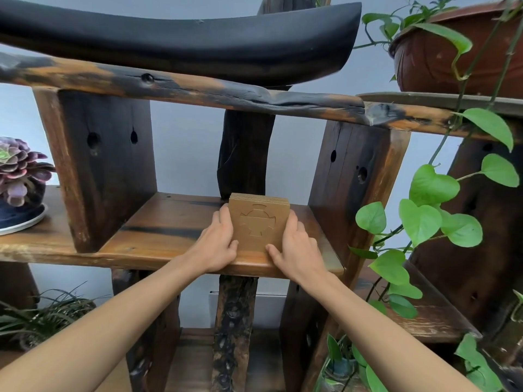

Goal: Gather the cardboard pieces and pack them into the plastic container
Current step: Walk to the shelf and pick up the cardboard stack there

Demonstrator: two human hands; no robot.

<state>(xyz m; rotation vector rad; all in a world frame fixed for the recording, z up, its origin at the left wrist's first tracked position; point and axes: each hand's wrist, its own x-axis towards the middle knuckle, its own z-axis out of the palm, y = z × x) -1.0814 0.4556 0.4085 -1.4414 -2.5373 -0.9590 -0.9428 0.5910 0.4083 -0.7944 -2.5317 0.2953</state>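
The left hand [219,241] and right hand [294,244] squeeze a stack of flat brown cardboard pieces [259,222] between them, fingers curled round its sides. It stands on the wooden shelf [158,230]. Loose squeezing could let back pieces slip out. No plastic container shows.

A stack of flat brown cardboard squares [259,223] stands upright on its edge on the wooden shelf [169,230], cut-out shape facing front.
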